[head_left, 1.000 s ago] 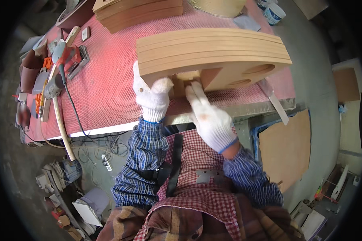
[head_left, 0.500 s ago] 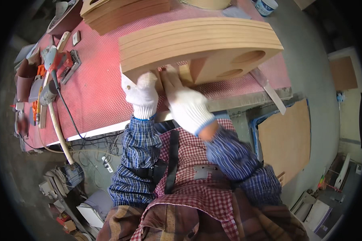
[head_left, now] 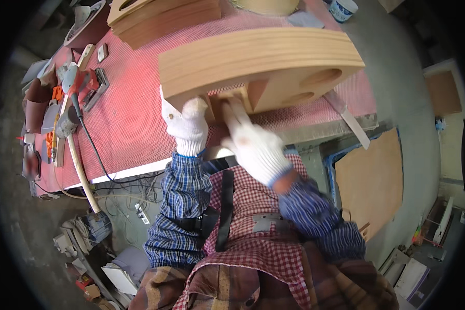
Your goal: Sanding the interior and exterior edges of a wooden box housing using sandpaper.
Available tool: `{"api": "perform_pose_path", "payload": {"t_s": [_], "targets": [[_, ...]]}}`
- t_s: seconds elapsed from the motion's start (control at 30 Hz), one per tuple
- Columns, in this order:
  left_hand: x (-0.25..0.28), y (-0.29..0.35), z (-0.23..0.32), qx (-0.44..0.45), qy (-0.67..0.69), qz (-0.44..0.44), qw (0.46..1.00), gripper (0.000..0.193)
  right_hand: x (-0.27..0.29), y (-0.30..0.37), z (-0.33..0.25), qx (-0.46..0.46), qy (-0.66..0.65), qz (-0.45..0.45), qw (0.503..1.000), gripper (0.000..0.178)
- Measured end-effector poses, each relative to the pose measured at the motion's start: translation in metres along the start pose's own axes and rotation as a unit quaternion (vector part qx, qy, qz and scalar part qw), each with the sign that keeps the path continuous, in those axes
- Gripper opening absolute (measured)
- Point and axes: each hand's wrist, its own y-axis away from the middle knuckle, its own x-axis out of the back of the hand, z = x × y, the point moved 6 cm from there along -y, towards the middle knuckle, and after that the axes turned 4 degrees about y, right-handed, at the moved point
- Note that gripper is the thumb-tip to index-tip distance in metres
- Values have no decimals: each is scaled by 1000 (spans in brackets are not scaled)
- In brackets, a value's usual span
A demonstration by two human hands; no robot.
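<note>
A thick, curved wooden piece point(head_left: 263, 51) with layered edges stands on the red mat; its underside has round holes and a square cutout point(head_left: 243, 95). My left hand point(head_left: 188, 121), in a white knit glove, grips the piece's near left corner, thumb on the near face. My right hand point(head_left: 253, 147), gloved too and blurred, reaches with outstretched fingers into the square cutout, its thumb held apart. Whether anything thin lies under those fingertips cannot be made out.
A red mesh mat point(head_left: 134, 119) covers the workbench. At left lie a corded sander point(head_left: 90, 85), a mallet point(head_left: 80, 160) and brown abrasive rolls. More stacked wooden pieces point(head_left: 165, 23) stand behind. A flat metal blade point(head_left: 349, 119) overhangs the right front edge; a tub point(head_left: 342, 9) sits far right.
My right hand has shifted right and toward me, with its fingers lower in the cutout. My left hand keeps its grip. The whole view has shifted slightly.
</note>
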Motion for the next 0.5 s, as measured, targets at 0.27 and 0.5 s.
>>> {"api": "perform_pose_path", "payload": {"t_s": [0.27, 0.5], "targets": [[1, -6, 14, 38, 115, 7, 993, 21, -27, -18, 3, -39, 71, -72, 994, 50], [2, -2, 14, -232, -43, 68, 969, 27, -10, 5, 23, -55, -558, 29, 828, 59]]}}
